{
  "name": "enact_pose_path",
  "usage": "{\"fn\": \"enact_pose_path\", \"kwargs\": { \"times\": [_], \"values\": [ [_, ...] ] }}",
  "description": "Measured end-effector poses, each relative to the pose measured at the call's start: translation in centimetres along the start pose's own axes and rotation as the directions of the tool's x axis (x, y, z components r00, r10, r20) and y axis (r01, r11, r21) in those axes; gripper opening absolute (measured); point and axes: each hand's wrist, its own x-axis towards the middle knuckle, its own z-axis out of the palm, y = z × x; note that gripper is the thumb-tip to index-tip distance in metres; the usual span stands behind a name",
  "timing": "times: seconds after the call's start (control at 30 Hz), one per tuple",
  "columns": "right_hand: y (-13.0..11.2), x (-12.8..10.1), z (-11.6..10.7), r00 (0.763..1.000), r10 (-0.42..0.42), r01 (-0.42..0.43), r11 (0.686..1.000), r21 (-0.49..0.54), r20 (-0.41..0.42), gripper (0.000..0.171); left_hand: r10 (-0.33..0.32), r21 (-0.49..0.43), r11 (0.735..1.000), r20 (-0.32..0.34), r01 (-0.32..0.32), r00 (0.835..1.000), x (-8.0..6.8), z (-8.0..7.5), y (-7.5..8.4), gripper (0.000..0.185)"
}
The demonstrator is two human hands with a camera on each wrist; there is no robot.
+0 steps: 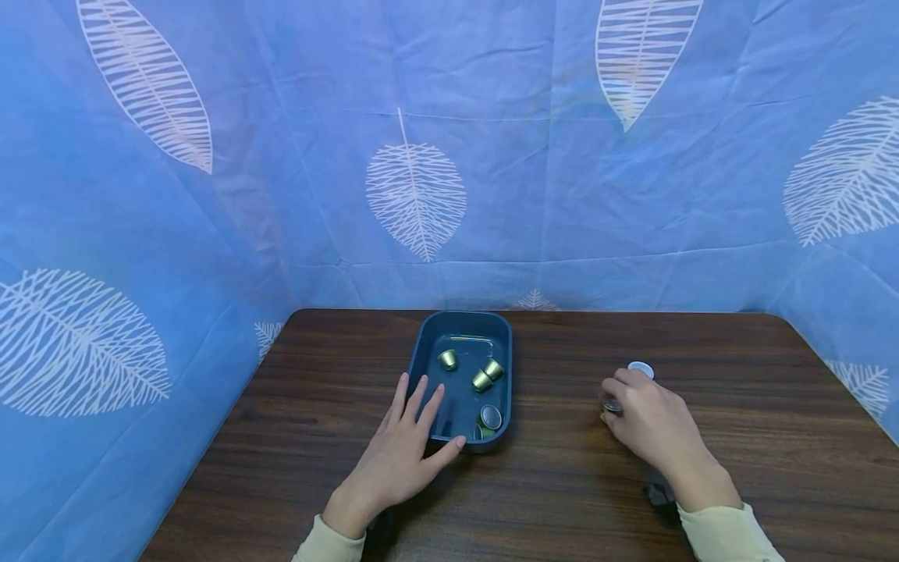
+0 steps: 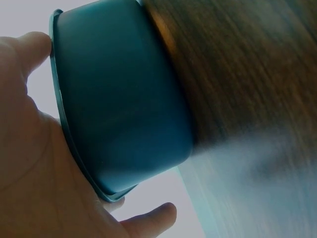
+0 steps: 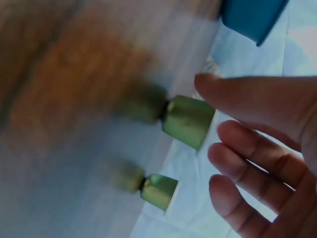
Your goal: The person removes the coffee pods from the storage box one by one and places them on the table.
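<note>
On the right of the worktop (image 1: 562, 484), we see a green capsule (image 3: 188, 121) standing with its wide lid up, between the thumb and fingers of the right grip (image 1: 649, 414). Whether they pinch it or only straddle it, we cannot tell. A second capsule (image 3: 159, 192) stands near it, on the far side. To the left, the left grip (image 1: 400, 457) has its fingers spread apart at the near left rim of a blue tray (image 1: 467, 315), in which lie several green-gold capsules (image 1: 481, 381).

We judge the capsule light and thin-walled, probably stiff enough for a gentle pinch but easily dented. Its shiny, tapering side looks slippery, so we would favour holding it just under the lid's rim, thumb opposite fingers, keeping pressure off the flat lid, likely the fragile part.
</note>
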Motion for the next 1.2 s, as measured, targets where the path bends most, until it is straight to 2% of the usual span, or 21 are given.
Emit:
{"fn": "enact_pose_path", "kwargs": {
  "times": [0.33,0.57,0.7,0.93,1.2],
  "values": [
    [0.2,0.0,-0.5,0.997,0.047,-0.046,0.999,-0.002,0.067,0.019,-0.002,0.002,1.000,0.002,0.002,1.000,0.0,0.2,-0.2,0.087],
    [0.1,-0.1,0.0,0.998,0.052,-0.051,0.998,-0.021,0.032,0.021,-0.009,0.006,1.000,-0.002,0.009,1.000,0.1,0.3,-0.2,0.086],
    [0.2,0.0,0.0,0.997,0.058,-0.058,0.998,-0.013,0.042,0.020,-0.011,0.003,1.000,0.002,0.011,1.000,0.1,0.3,-0.2,0.086],
    [0.4,0.1,0.0,0.995,0.073,-0.076,0.996,0.044,0.062,0.022,-0.016,0.007,1.000,0.010,0.015,1.000,0.1,0.1,-0.1,0.086],
    [0.9,0.0,0.6,0.998,0.063,-0.063,0.993,0.101,0.007,0.019,-0.028,0.003,1.000,0.012,0.028,1.000,0.1,0.2,-0.1,0.085]
  ]
}}
